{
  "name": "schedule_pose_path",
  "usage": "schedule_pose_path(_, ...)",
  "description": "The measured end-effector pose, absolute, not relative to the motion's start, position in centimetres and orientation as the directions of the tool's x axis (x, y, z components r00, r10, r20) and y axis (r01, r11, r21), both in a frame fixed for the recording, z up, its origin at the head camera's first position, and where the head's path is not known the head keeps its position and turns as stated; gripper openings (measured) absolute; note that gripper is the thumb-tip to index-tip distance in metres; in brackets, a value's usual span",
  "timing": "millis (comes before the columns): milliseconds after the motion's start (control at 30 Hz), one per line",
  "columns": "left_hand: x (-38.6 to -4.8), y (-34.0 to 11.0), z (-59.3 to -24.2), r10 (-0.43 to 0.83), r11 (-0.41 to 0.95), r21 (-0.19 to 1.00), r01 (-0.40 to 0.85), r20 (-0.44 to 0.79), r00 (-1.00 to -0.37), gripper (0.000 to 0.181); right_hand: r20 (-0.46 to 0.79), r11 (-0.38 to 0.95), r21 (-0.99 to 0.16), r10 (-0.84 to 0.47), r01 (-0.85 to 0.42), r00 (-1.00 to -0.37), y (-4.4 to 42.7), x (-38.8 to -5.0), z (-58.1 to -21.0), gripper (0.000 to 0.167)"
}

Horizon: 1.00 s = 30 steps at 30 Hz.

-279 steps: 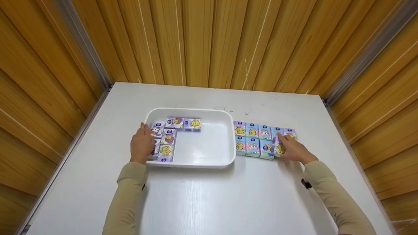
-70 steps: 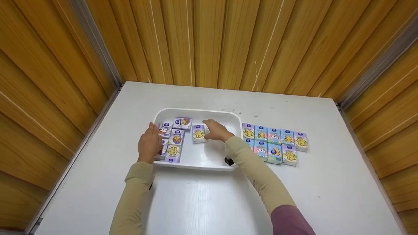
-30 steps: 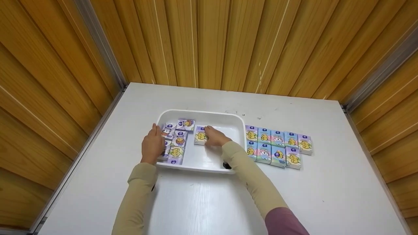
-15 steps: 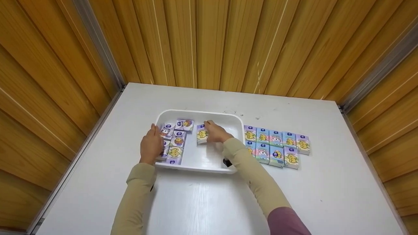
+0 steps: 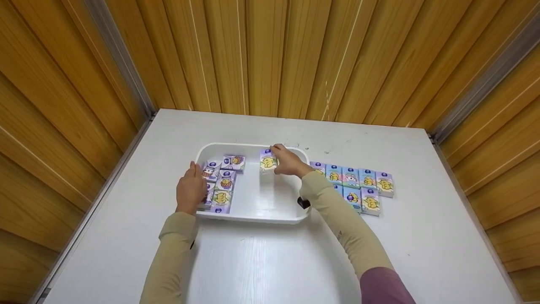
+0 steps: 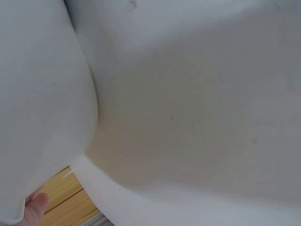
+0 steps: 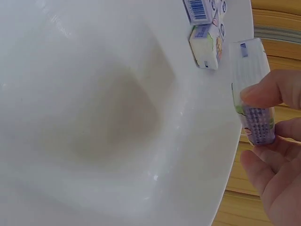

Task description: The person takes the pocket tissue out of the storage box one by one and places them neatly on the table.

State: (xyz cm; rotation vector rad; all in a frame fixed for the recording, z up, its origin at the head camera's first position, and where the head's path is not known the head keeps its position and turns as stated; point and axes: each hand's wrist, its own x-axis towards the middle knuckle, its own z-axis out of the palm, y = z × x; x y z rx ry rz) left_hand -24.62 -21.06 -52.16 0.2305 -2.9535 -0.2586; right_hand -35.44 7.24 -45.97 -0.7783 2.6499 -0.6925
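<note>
In the head view a white tray (image 5: 249, 219) stands on the table with several small purple tissue packs (image 5: 221, 197) along its left side and far-left corner. My left hand (image 5: 190, 191) rests over the tray's left rim, fingers straight and pointing away from me; its thumb is hidden. My right hand (image 5: 290, 162) holds a purple tissue pack (image 5: 268, 162) with a yellow character above the far part of the tray. In the right wrist view, thumb and fingers pinch that pack (image 7: 251, 89) on its edges, apart from the packs in the tray.
To the tray's right lie two rows of blue and purple tissue packs (image 5: 351, 177), partly covered by the right sleeve (image 5: 337, 215). The white table (image 5: 253, 261) is bounded by wood-look walls (image 5: 270, 55) at the back and sides.
Over the last second the right hand has lifted the pack off the tray floor and carried it away from me and slightly right. The left hand stays at the rim.
</note>
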Motion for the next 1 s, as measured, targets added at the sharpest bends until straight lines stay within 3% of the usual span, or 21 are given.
schedule_pose_path(400,-24.7,-21.2,-52.0,-0.166,0.974,0.176,-0.14,0.139,-0.976,0.056,-0.017,0.588,-0.74,-0.503,-0.328,-0.864,12.9,-36.0,-44.3,0.083)
schedule_pose_path(767,-24.7,-21.2,-52.0,-0.154,0.975,0.182,-0.125,0.151,-0.976,0.056,0.087,0.562,-0.747,-0.446,-0.355,-0.891,18.5,-34.7,-44.4,0.084)
schedule_pose_path(1000,-24.8,-21.2,-52.0,-0.165,0.973,0.179,-0.143,0.113,-0.98,0.056,0.088,0.638,-0.683,-0.411,-0.355,-0.907,22.3,-33.3,-45.4,0.084)
